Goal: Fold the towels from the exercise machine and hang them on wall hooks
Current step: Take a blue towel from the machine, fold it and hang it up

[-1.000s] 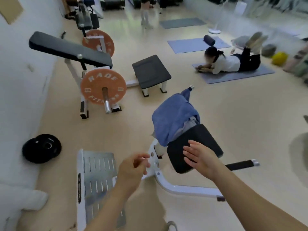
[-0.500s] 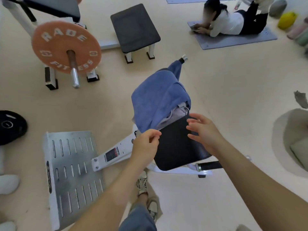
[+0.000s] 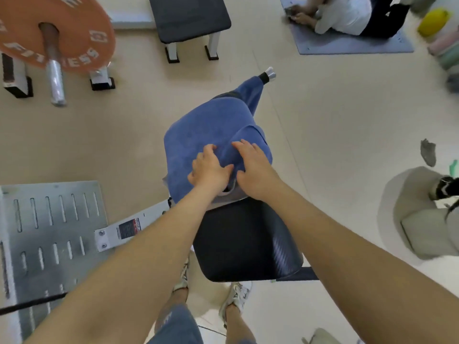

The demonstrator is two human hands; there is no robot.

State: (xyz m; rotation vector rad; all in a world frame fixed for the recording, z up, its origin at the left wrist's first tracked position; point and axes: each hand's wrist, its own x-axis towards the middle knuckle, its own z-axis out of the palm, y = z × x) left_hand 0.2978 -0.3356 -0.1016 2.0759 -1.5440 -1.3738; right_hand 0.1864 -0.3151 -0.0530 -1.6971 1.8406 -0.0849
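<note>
The blue towel (image 3: 206,127) was seen draped over the far end of the exercise machine, just beyond its black pad (image 3: 243,244), with one corner hung along the handle (image 3: 269,73) that stuck out further beyond the pad. A strip of a grey towel (image 3: 231,194) was shown under the blue one, at the pad's far edge. The left hand (image 3: 208,170) was set on the blue towel just past that edge, its fingers curled into the cloth so that a bunch of it was grasped. The right hand (image 3: 253,167) was laid beside it, the thumbs nearly touching, with its fingers spread over a raised fold; whether cloth was pinched under it could not be told. A slotted metal footplate (image 3: 49,232) was seen on the floor to the left of the pad. An orange weight plate (image 3: 57,33) on a steel bar was seen far beyond the pad to the left, and a black bench (image 3: 188,16) straight beyond it. A person (image 3: 347,13) was seen lying on a grey mat (image 3: 347,45) far beyond the pad to the right
</note>
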